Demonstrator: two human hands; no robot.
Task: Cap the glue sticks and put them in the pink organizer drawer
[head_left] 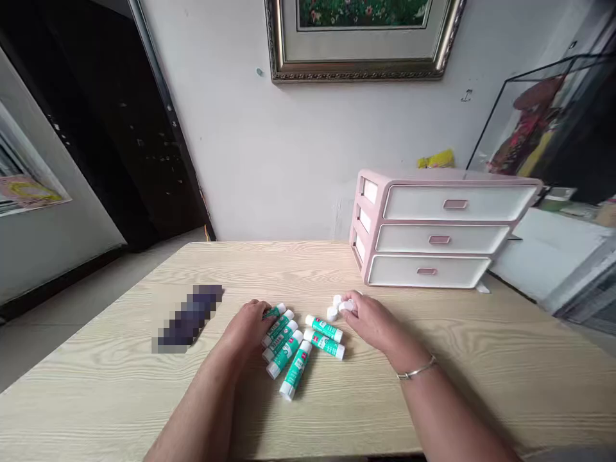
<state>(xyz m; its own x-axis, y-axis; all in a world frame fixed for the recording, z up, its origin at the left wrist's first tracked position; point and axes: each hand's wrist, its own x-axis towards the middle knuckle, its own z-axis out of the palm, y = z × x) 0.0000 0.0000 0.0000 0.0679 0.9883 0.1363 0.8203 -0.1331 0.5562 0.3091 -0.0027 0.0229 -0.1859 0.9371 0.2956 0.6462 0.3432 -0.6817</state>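
Note:
Several green and white glue sticks (pixel 294 346) lie in a loose cluster on the light wooden table (pixel 457 359). My left hand (pixel 248 327) rests on the left side of the cluster, fingers curled over the nearest sticks. My right hand (pixel 370 319) sits to the right, its fingertips pinched on small white caps (pixel 338 305) just beyond two of the sticks. A thin bracelet circles my right wrist.
A pink and white three-drawer organiser (pixel 433 231) stands at the back right of the table, drawers closed. A blurred dark object (pixel 190 317) lies on the left. A framed picture (pixel 360 38) hangs on the wall behind; a dark doorway opens at left.

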